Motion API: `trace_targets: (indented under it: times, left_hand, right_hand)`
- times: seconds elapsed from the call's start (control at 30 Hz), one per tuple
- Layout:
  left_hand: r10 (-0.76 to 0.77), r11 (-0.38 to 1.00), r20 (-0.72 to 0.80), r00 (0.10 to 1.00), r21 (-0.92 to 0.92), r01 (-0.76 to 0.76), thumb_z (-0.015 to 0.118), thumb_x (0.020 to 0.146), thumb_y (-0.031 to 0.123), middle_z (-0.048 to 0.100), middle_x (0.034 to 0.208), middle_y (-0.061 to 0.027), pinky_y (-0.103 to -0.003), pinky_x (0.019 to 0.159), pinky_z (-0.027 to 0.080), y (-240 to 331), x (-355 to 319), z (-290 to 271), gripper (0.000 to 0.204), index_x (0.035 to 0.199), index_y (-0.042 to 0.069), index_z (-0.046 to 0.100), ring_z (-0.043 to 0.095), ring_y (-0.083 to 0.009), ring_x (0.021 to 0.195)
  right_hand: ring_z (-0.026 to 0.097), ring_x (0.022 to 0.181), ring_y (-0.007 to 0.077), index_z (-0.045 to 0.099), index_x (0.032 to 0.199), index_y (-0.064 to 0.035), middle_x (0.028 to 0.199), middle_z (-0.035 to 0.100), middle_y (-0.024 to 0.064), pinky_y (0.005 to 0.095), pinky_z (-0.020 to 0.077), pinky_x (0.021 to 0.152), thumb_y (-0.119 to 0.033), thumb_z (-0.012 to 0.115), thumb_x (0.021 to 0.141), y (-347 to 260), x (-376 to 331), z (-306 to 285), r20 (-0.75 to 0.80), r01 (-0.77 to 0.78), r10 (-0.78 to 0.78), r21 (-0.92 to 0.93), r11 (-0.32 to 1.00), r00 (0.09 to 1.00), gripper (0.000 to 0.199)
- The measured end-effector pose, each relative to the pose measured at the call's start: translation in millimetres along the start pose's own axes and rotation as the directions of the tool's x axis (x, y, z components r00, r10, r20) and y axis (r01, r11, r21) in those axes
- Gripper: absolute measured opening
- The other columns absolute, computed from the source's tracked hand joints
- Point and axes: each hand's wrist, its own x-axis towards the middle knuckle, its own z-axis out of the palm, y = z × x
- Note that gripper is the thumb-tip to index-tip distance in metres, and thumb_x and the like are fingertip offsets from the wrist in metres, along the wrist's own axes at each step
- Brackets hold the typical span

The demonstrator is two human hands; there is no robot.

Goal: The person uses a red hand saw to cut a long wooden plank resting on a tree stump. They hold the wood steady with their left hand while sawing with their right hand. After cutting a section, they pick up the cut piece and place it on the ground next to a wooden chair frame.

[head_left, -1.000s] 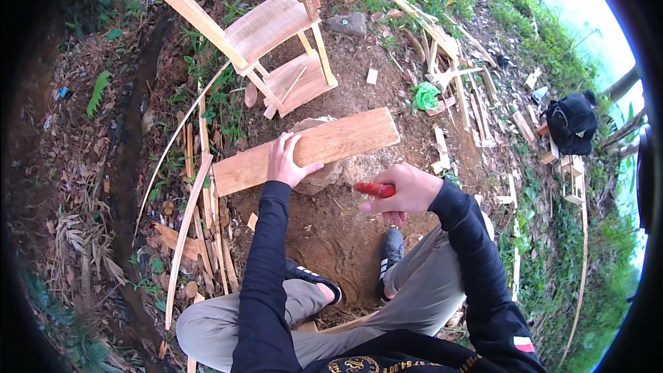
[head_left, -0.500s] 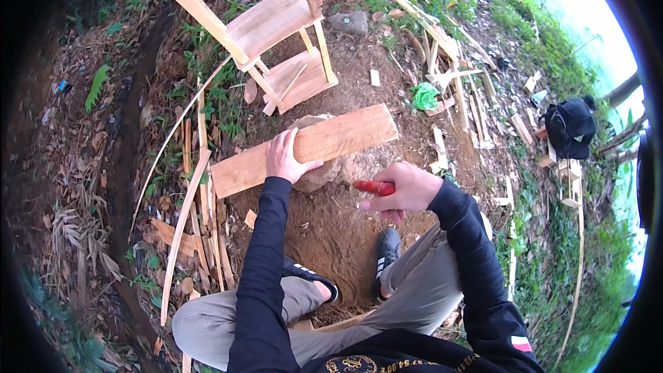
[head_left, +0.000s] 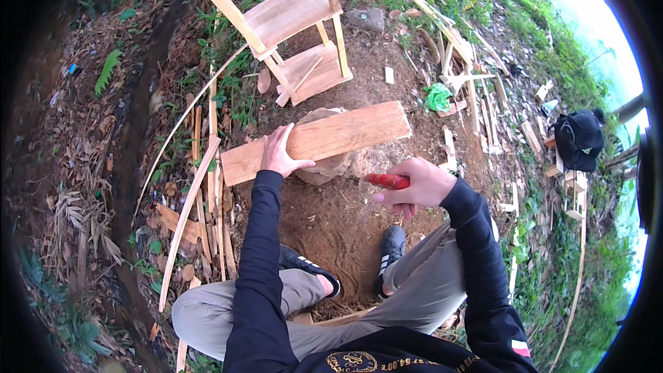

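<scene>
A flat light-brown wooden plank (head_left: 345, 130) rests slanted across a pale rock or stump (head_left: 321, 169), its right end farther from me. Gripping the plank left of its middle is my left hand (head_left: 280, 152), fingers across the upper face and thumb along the near edge. Just off the plank's near right side, my right hand (head_left: 427, 183) is closed round a red-handled tool (head_left: 388, 180). Only the red part of that tool shows, so its exact kind is unclear.
Beyond the plank stands a wooden chair-like frame (head_left: 290, 12). Long strips and offcuts (head_left: 190, 224) lie at left, with more wood scraps (head_left: 487, 117) at right. A green plastic bag (head_left: 437, 97) and a black cap (head_left: 579, 139) are also at right. My shoes (head_left: 391, 252) flank bare soil.
The whole view has shifted slightly. My left hand has slid a little toward the plank's left end. My right hand keeps the red-handled tool near the plank.
</scene>
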Motion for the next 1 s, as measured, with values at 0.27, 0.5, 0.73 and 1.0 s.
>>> trace_targets:
  times: [0.27,0.5,0.73,1.0]
  left_hand:
    - [0.037,0.999,-0.038,0.999,-0.022,-0.038,0.093,0.048,0.052,0.050,0.141,-0.0125,-0.056,0.113,0.028,6.7,0.5,0.7,0.114,0.143,0.013,0.043,0.045,-0.0318,0.133]
    - [0.017,0.997,-0.029,0.999,0.081,-0.014,0.087,0.049,0.066,0.043,0.146,-0.0151,-0.058,0.115,0.022,11.8,0.8,6.9,0.124,0.147,0.009,0.037,0.037,-0.0331,0.138]
    - [-0.036,0.991,-0.009,0.999,0.132,0.037,0.083,0.048,0.073,0.042,0.145,-0.0138,-0.061,0.115,0.020,16.3,1.0,12.3,0.126,0.146,0.008,0.038,0.038,-0.0312,0.138]
    - [-0.058,0.978,-0.132,0.990,0.190,0.082,0.082,0.046,0.074,0.047,0.135,-0.0127,-0.068,0.111,0.022,32.3,-15.2,0.8,0.120,0.138,0.007,0.043,0.044,-0.0295,0.130]
  right_hand:
    - [0.068,0.054,0.0144,0.063,0.077,0.0022,0.065,0.068,0.0069,0.0268,0.0560,0.049,-0.035,0.073,0.089,-1.5,2.9,-0.2,0.017,-0.018,0.018,0.022,1.000,1.000,0.041]
    - [0.068,0.054,0.0141,0.063,0.079,0.0020,0.064,0.068,0.0067,0.0266,0.0555,0.049,-0.033,0.072,0.090,-4.5,0.8,0.1,0.022,-0.018,0.017,0.039,0.999,1.000,0.038]
    - [0.068,0.054,0.0148,0.063,0.083,0.0026,0.066,0.067,0.0072,0.0267,0.0548,0.051,-0.029,0.072,0.092,2.8,-5.5,3.8,0.021,-0.023,0.023,0.029,0.999,1.000,0.034]
    - [0.067,0.053,0.0140,0.064,0.082,0.0024,0.066,0.068,0.0076,0.0264,0.0547,0.050,-0.029,0.072,0.092,7.4,-7.8,4.6,0.001,-0.040,0.040,0.105,0.994,0.999,0.034]
